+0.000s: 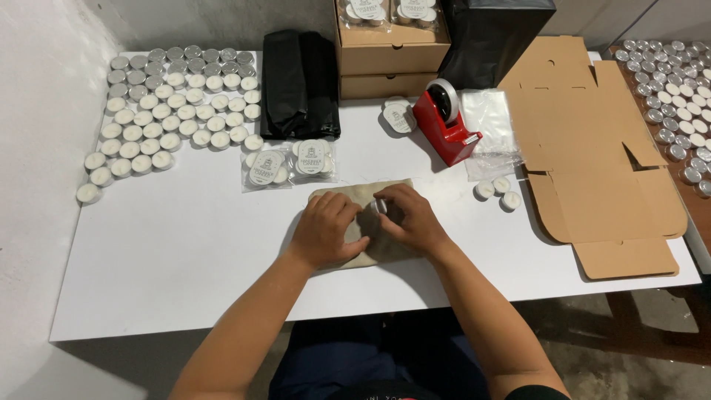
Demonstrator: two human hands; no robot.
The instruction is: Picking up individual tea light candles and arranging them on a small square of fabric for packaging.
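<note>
Head view: left hand (324,228) flat, pinning beige cloth pouch (385,248) near table centre; right hand (412,220) fingers pinched on small silver-cupped tealight (380,205) above pouch mouth; red tape dispenser (445,122) far right

Small packing workshop, as seen from my seat at the white rectangular work table (185,244). Far left: rows of white tealight candles in silver metal cups (174,96). Far centre: stacked brown cardboard mailer boxes (389,63), and next to them a folded pile of black plastic bags (300,85). Centre: clear plastic packets of packed candles (289,163). Right of centre: red desktop tape dispenser (444,122) beside a stack of clear plastic sleeves (489,126). Right: unfolded flat brown cardboard box (600,148). Far right: second table crowded with more silver-cupped candles (678,96). Bare concrete floor (629,355) near me.
</note>
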